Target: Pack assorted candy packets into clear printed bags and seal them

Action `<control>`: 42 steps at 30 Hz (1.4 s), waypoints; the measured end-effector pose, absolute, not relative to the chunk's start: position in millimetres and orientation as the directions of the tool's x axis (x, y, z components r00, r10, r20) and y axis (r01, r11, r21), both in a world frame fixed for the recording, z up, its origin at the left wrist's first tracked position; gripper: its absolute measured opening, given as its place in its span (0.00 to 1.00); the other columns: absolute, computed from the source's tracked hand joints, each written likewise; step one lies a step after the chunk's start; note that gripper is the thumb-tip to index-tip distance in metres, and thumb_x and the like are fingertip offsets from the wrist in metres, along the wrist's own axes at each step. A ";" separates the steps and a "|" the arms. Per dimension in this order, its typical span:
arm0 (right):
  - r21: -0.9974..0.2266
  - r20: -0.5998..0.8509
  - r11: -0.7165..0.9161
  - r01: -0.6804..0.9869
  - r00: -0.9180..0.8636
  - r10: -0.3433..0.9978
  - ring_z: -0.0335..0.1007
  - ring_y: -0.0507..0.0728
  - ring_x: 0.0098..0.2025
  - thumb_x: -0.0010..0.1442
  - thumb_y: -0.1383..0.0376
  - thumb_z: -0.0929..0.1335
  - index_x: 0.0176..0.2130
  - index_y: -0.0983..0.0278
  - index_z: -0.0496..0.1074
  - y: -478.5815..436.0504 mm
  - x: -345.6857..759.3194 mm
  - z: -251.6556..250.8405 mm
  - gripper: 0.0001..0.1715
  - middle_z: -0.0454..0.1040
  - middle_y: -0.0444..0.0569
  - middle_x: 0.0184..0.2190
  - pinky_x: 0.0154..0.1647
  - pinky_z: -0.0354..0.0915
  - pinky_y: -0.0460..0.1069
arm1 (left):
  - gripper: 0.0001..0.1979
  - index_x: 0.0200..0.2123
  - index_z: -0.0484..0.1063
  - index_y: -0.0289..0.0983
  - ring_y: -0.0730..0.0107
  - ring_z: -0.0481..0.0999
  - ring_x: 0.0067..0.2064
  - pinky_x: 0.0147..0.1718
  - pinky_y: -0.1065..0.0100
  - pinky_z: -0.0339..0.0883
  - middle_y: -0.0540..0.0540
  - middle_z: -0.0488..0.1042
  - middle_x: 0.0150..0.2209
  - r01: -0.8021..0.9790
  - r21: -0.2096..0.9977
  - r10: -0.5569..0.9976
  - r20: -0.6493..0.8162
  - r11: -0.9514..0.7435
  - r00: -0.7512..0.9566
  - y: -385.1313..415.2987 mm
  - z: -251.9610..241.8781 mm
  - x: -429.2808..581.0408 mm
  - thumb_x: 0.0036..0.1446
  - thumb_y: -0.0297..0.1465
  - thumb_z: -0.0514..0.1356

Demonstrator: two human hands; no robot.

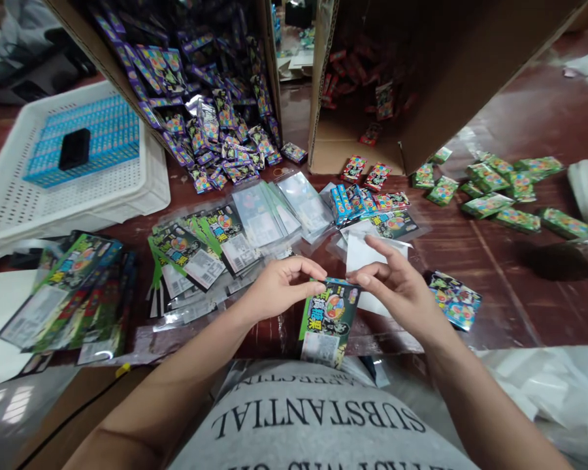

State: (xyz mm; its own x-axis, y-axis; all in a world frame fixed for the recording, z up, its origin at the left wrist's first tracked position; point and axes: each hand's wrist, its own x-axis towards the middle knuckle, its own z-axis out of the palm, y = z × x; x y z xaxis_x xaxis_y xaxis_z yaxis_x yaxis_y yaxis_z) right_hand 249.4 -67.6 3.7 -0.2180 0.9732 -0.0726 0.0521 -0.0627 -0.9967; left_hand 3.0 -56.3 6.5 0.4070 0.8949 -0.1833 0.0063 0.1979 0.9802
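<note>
My left hand (pixel 279 287) and my right hand (pixel 396 287) both pinch the top edge of a clear plastic bag (pixel 327 323) that holds a printed green and black card and small packets. The bag hangs upright in front of my chest, above the table edge. Fingers of both hands are closed on its upper rim. Just behind my hands lies a fan of flat clear bags with printed cards (pixel 210 251), and a white paper slip (pixel 367 251) shows under my right hand.
A tipped cardboard box of purple packets (pixel 210 98) and another of red packets (pixel 372 91) stand at the back. A white perforated tray (pixel 78 183) sits far left. Filled bags (pixel 73 294) are stacked left; green packets (pixel 500 189) lie scattered right.
</note>
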 end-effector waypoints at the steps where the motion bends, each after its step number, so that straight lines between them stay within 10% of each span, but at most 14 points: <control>1: -0.994 -0.032 -0.007 0.110 -0.226 0.974 0.75 0.57 0.45 0.64 0.59 0.72 0.61 0.50 0.66 -65.6 252.8 7.7 0.28 0.77 0.44 0.37 0.47 0.73 0.54 | 0.06 0.35 0.78 0.38 0.68 0.79 0.43 0.48 0.62 0.73 0.45 0.80 0.42 0.005 0.982 0.900 -0.174 0.188 0.399 -57.1 5.3 4.1 0.54 0.31 0.68; 6: -0.895 0.113 0.306 0.324 -0.498 0.860 0.71 0.57 0.47 0.64 0.60 0.72 0.39 0.57 0.76 -51.2 253.5 35.3 0.04 0.74 0.47 0.42 0.51 0.67 0.54 | 0.05 0.33 0.78 0.38 0.69 0.80 0.41 0.45 0.64 0.73 0.45 0.81 0.41 0.032 0.984 0.910 -0.173 0.174 0.377 -57.6 5.7 8.0 0.54 0.32 0.68; 19: -0.610 0.234 0.581 0.539 -0.578 0.782 0.76 0.63 0.47 0.68 0.56 0.67 0.44 0.54 0.75 -54.4 240.0 8.7 0.09 0.78 0.50 0.44 0.47 0.72 0.59 | 0.05 0.36 0.79 0.37 0.68 0.80 0.44 0.50 0.62 0.73 0.44 0.82 0.41 0.005 0.996 0.938 -0.085 0.089 0.336 -69.1 -2.1 1.7 0.56 0.31 0.68; 23: -0.664 0.110 0.596 0.451 -0.731 0.674 0.82 0.62 0.38 0.66 0.51 0.67 0.52 0.49 0.73 -31.4 222.2 3.7 0.17 0.83 0.44 0.44 0.36 0.78 0.55 | 0.10 0.41 0.78 0.37 0.67 0.80 0.46 0.52 0.61 0.72 0.43 0.82 0.44 -0.023 0.992 0.952 -0.110 0.122 0.287 -81.2 -12.8 -19.1 0.57 0.33 0.69; 27: -0.799 0.057 0.494 0.344 -0.774 0.630 0.81 0.64 0.46 0.62 0.48 0.69 0.51 0.53 0.77 6.2 158.0 12.5 0.21 0.82 0.47 0.48 0.46 0.78 0.55 | 0.12 0.44 0.77 0.38 0.63 0.80 0.48 0.51 0.58 0.73 0.42 0.80 0.47 0.072 0.997 0.995 0.043 -0.037 -0.088 -98.2 6.7 -80.8 0.58 0.36 0.68; 29: -0.861 0.036 0.384 0.334 -0.713 0.701 0.80 0.65 0.48 0.62 0.46 0.68 0.50 0.56 0.77 21.1 108.7 13.5 0.24 0.81 0.50 0.49 0.47 0.78 0.56 | 0.13 0.45 0.76 0.41 0.59 0.76 0.55 0.58 0.54 0.67 0.42 0.78 0.51 0.403 0.911 0.879 0.263 -0.090 -0.399 -110.8 30.5 -132.2 0.58 0.38 0.68; 33: -0.875 -0.032 0.345 0.341 -0.750 0.661 0.80 0.64 0.43 0.65 0.47 0.63 0.52 0.60 0.74 35.1 -0.1 -3.3 0.26 0.80 0.54 0.49 0.41 0.77 0.58 | 0.20 0.52 0.73 0.39 0.50 0.68 0.63 0.66 0.49 0.53 0.37 0.74 0.56 0.698 0.626 0.601 0.422 0.348 -0.678 -145.7 73.7 -248.4 0.59 0.41 0.66; 37: -0.747 0.028 0.527 0.405 -0.773 0.634 0.74 0.71 0.53 0.63 0.53 0.67 0.47 0.62 0.77 34.7 -77.4 -15.5 0.19 0.78 0.59 0.47 0.58 0.66 0.70 | 0.29 0.58 0.67 0.38 0.47 0.69 0.62 0.61 0.50 0.61 0.35 0.70 0.61 0.481 0.684 0.369 0.318 0.549 -0.874 -190.0 77.5 -315.0 0.58 0.45 0.66; 42: -0.750 0.109 0.611 0.253 -0.864 0.492 0.51 0.75 0.71 0.58 0.42 0.71 0.65 0.61 0.65 46.6 -146.5 7.8 0.44 0.60 0.62 0.68 0.71 0.46 0.70 | 0.31 0.60 0.61 0.40 0.57 0.71 0.60 0.47 0.64 0.69 0.36 0.64 0.65 -0.021 0.980 0.067 -0.035 0.200 -0.997 -231.2 31.1 -283.8 0.60 0.47 0.64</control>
